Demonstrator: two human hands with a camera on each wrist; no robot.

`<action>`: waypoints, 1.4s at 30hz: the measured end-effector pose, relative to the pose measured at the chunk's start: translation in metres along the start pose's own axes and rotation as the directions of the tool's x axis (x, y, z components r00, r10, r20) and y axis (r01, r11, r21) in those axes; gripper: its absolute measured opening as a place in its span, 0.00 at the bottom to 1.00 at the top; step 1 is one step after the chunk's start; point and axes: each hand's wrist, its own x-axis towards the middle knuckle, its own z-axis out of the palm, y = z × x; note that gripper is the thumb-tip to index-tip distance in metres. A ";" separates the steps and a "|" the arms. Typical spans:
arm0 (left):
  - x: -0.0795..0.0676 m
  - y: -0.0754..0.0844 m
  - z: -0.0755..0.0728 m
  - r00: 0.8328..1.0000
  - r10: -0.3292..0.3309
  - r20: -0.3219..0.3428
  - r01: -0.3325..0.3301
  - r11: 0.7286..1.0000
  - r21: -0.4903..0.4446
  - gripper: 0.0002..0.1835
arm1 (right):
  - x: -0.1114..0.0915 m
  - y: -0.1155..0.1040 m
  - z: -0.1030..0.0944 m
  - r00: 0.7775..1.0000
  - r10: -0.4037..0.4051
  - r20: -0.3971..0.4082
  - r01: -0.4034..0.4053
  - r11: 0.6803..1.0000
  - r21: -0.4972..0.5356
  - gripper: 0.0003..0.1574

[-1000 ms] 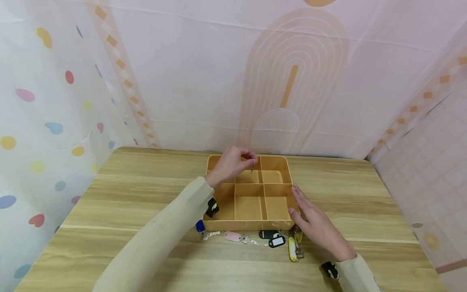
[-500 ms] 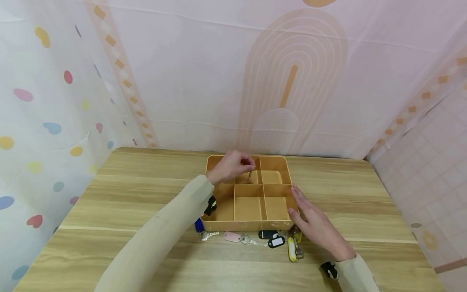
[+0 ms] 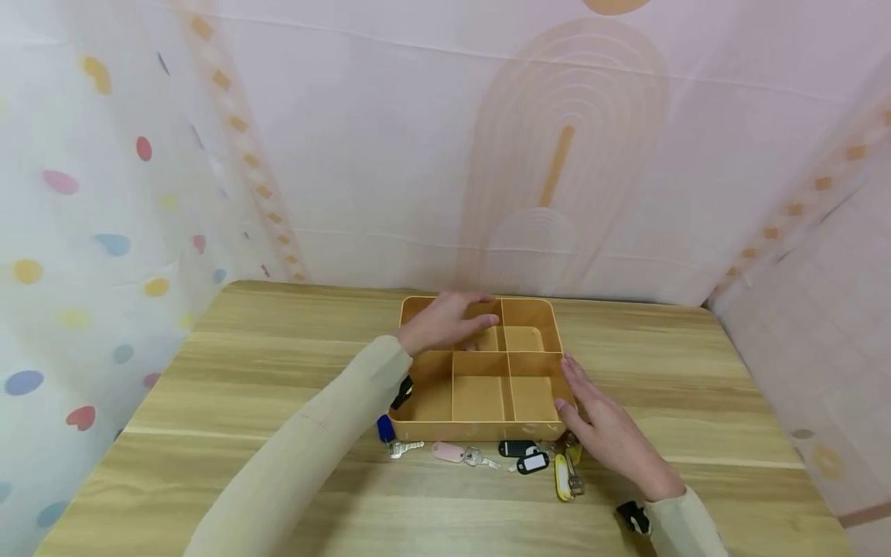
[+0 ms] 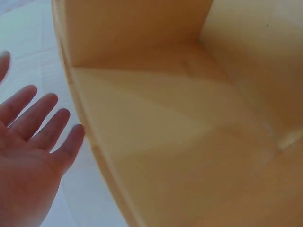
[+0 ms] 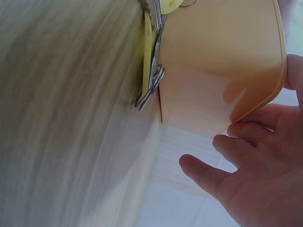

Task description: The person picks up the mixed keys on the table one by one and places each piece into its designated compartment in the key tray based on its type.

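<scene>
An orange box (image 3: 480, 431) with several compartments stands on the table. My left hand (image 3: 445, 321) is over its back middle compartment, fingers spread apart; the left wrist view likewise shows the hand (image 4: 33, 151) with separated fingers and nothing between them. Something small and indistinct lies below that hand; I cannot tell what. My right hand (image 3: 612, 433) rests against the box's right wall, its fingers fairly straight on the rim in the right wrist view. Close by the thumb lies a yellow key tag (image 3: 562, 477) with a key (image 3: 575, 484).
Along the box's front lie a blue tag (image 3: 386, 429) with a silver key (image 3: 406, 449), a pink tag (image 3: 448, 452) with another key (image 3: 480, 458), and black tags (image 3: 533, 463). A patterned cloth (image 3: 390, 155) hangs behind the wooden table (image 3: 299, 340).
My left hand pinched a small, thin, dark dangling thing earlier. Its fingers have since spread, and that thing no longer hangs from them. The right hand has stayed at the box's side.
</scene>
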 end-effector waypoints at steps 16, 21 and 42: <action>-0.034 0.015 -0.025 0.998 0.060 0.023 -0.062 0.995 0.085 0.45 | 0.002 0.002 -0.002 1.000 -0.004 0.013 0.003 1.000 0.017 0.40; -0.053 0.014 -0.031 0.997 0.082 -0.006 -0.081 0.994 0.077 0.42 | 0.003 0.003 -0.004 1.000 -0.002 0.018 0.001 1.000 0.013 0.40; -0.128 -0.023 -0.041 0.991 0.091 -0.096 -0.085 0.994 0.061 0.35 | 0.003 0.008 -0.005 1.000 -0.016 -0.001 0.016 1.000 0.006 0.40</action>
